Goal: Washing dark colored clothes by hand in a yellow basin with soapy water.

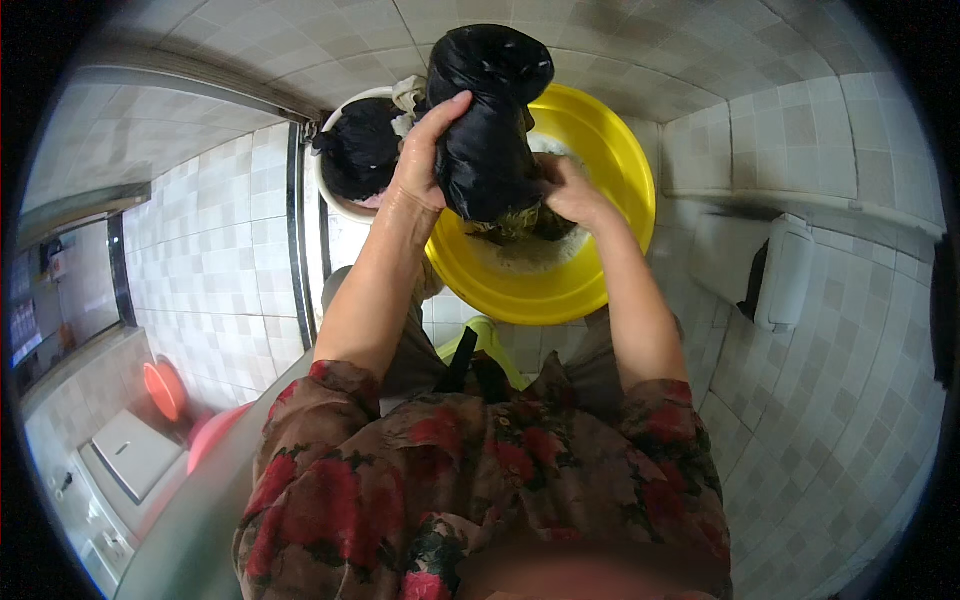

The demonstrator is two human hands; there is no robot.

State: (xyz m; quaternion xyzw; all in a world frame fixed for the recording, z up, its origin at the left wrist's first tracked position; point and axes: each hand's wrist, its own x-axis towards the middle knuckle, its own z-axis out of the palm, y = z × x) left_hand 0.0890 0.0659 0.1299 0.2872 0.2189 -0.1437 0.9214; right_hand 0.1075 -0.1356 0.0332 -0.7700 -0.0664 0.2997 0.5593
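A bunched, wet-looking black garment (pixel 483 130) is held up over the yellow basin (pixel 632 160). My left hand (pixel 425 150) grips its left side, with the thumb and fingers pressed round the cloth. Lower on the right, my right hand (pixel 570 190) is closed on the garment's lower edge. Darker cloth with a greenish pattern (pixel 515 222) shows beneath it, partly hidden by the black fabric. Pale, sudsy water (pixel 530 260) lies in the basin.
A white tub (pixel 335 195) with black clothing (pixel 362 150) and a light cloth stands left of the basin. A green plastic item (pixel 487 340) is between my legs. Tiled walls close in at the back and right. An orange basin (pixel 165 390) is far left.
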